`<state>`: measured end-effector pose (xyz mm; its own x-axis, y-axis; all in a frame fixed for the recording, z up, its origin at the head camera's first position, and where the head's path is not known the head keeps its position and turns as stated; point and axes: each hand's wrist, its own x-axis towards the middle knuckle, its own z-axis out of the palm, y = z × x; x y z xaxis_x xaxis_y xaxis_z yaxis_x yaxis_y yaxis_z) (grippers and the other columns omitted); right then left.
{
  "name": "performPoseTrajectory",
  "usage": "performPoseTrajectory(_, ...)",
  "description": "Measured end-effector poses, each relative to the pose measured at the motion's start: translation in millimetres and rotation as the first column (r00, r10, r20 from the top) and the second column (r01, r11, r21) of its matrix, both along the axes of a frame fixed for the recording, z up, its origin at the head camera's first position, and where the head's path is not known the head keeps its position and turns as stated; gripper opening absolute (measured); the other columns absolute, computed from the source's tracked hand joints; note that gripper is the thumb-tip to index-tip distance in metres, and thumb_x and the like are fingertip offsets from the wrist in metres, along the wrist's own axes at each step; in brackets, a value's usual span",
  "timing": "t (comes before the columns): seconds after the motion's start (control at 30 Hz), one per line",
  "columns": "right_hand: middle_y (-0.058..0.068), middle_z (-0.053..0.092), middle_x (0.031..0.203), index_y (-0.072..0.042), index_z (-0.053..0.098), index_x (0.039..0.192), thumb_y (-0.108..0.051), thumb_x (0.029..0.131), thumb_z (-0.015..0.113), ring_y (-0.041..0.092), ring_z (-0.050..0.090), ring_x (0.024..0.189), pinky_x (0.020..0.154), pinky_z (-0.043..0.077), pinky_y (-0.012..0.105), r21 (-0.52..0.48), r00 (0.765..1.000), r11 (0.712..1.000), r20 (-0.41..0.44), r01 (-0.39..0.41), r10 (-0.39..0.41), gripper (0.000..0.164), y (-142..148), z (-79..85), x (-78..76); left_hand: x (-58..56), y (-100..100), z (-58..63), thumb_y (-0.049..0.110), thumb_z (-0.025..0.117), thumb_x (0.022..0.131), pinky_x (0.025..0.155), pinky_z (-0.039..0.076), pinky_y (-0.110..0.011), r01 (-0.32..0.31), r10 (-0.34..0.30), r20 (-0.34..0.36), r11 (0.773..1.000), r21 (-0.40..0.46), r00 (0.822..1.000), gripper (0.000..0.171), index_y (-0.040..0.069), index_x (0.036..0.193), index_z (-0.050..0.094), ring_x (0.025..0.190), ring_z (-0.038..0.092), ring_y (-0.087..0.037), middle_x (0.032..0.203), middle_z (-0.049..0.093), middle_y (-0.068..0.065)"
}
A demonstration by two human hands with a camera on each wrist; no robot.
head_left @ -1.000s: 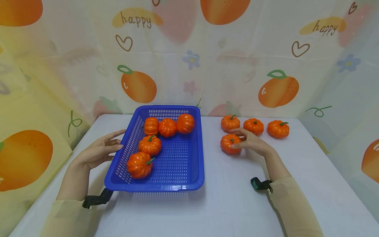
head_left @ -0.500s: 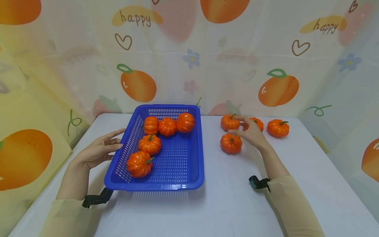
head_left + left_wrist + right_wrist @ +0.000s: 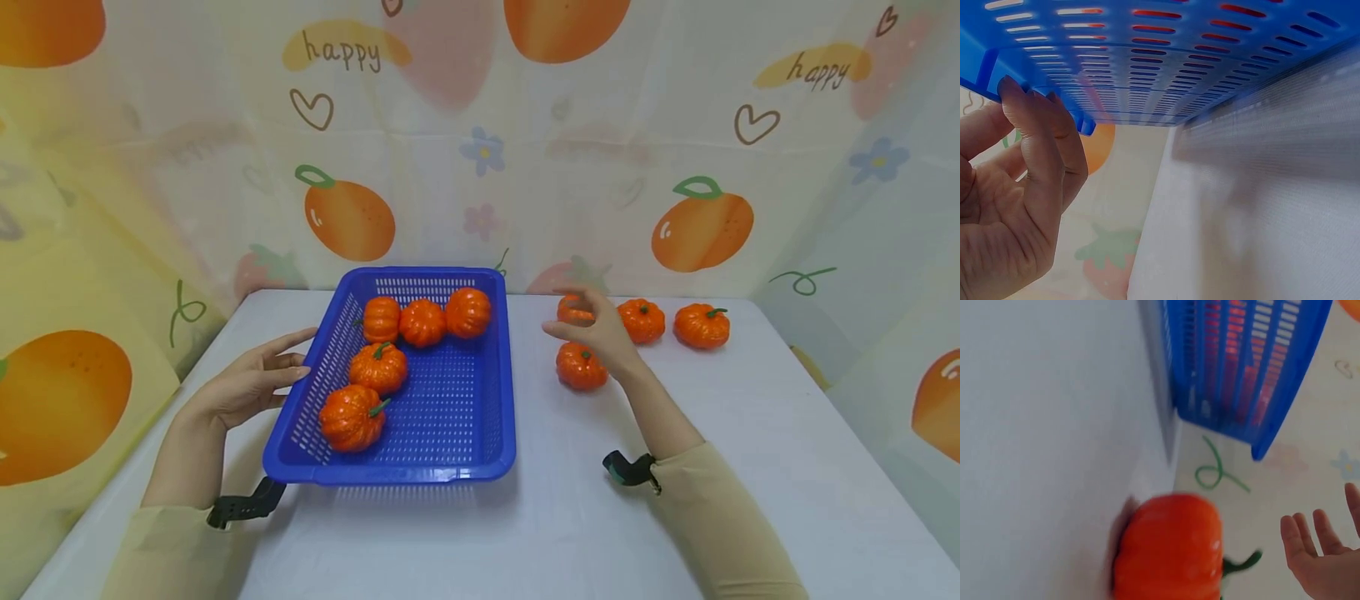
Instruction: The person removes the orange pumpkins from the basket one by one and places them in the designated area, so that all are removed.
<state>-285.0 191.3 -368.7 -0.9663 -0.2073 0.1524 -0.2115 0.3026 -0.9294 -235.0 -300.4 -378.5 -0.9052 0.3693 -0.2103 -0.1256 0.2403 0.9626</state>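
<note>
A blue perforated plastic basket (image 3: 453, 417) on the table holds several small orange pumpkins (image 3: 352, 418). My left hand (image 3: 247, 385) is beside it, relaxed fingertips against the outer rim; the left wrist view shows these fingers (image 3: 1041, 144) bent up to the lip. My right hand (image 3: 607, 335) hovers over two pumpkins to the right of the basket, thumb and index finger apart, nothing between them. It partly covers the front pumpkin (image 3: 579, 369) and the rear pumpkin (image 3: 572, 310). In the right wrist view a pumpkin (image 3: 1169, 550) with a green stem lies left of the spread fingers (image 3: 1329, 540).
Two more pumpkins, one nearer (image 3: 641, 322) and one farther right (image 3: 702, 327), sit along the back of the white table (image 3: 570, 517). A fruit-printed curtain (image 3: 480, 167) hangs just behind the table's back edge.
The right hand has drawn away from the front pumpkin, up and then leftward toward the basket, fingers spreading. The left hand and the basket stay where they were.
</note>
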Motion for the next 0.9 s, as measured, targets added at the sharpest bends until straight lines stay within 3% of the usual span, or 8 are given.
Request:
performPoseTrajectory(0.23,0.007,0.047,0.147,-0.017,0.052,0.138,-0.021,0.085,0.075,0.034,0.048,0.136,0.112,0.042,0.054,0.008,0.991,0.993,-0.06,-0.118,0.119,0.058,-40.2,13.4,8.2,-0.5,-0.8,-1.3,0.014,0.052,0.102,0.082,0.058,-0.031,0.0,0.0,-0.004,1.0,-0.004,1.0,0.07,0.014,0.16,0.013,0.093,0.066,-0.008,0.103,0.064,0.009)
performPoseTrajectory(0.37,0.004,0.046,0.148,-0.022,0.052,0.137,-0.027,0.085,0.077,0.036,0.048,0.135,0.11,0.043,0.056,0.028,0.985,0.985,-0.03,-0.17,0.171,0.059,-63.6,17.9,12.3,-0.7,-0.6,-1.1,0.014,0.052,0.102,0.082,0.058,-0.031,0.001,-0.001,-0.002,1.0,-0.009,1.0,0.07,0.013,0.16,0.012,0.093,0.066,-0.008,0.103,0.063,0.009)
performPoseTrajectory(0.53,0.011,0.046,0.146,-0.015,0.051,0.137,-0.021,0.085,0.075,0.041,0.047,0.134,0.111,0.041,0.057,0.001,0.961,0.961,-0.027,-0.275,0.275,0.058,-91.4,26.3,16.5,-0.6,0.1,-0.5,0.016,0.052,0.102,0.083,0.057,-0.032,-0.002,0.002,-0.002,0.999,-0.035,1.0,0.07,0.013,0.16,0.012,0.094,0.066,-0.007,0.103,0.063,0.01)
performPoseTrajectory(0.67,0.008,0.049,0.144,-0.013,0.051,0.137,-0.021,0.085,0.074,0.035,0.05,0.132,0.112,0.043,0.052,-0.009,0.944,0.944,-0.011,-0.33,0.33,0.057,-110.6,36.1,22.1,-0.3,0.7,0.7,0.016,0.052,0.102,0.083,0.057,-0.032,-0.006,0.007,0.003,0.999,-0.04,1.0,0.071,0.013,0.16,0.012,0.094,0.065,-0.008,0.103,0.062,0.01)
performPoseTrajectory(0.9,-0.001,0.052,0.139,-0.023,0.053,0.134,-0.029,0.084,0.076,0.027,0.053,0.129,0.102,0.052,0.043,0.008,0.922,0.924,0.058,-0.383,0.382,0.055,-144.8,50.4,31.1,0.6,0.8,1.5,0.016,0.052,0.102,0.082,0.058,-0.031,-0.004,0.004,-0.001,0.999,-0.034,1.0,0.071,0.012,0.16,0.011,0.093,0.065,-0.008,0.103,0.062,0.01)
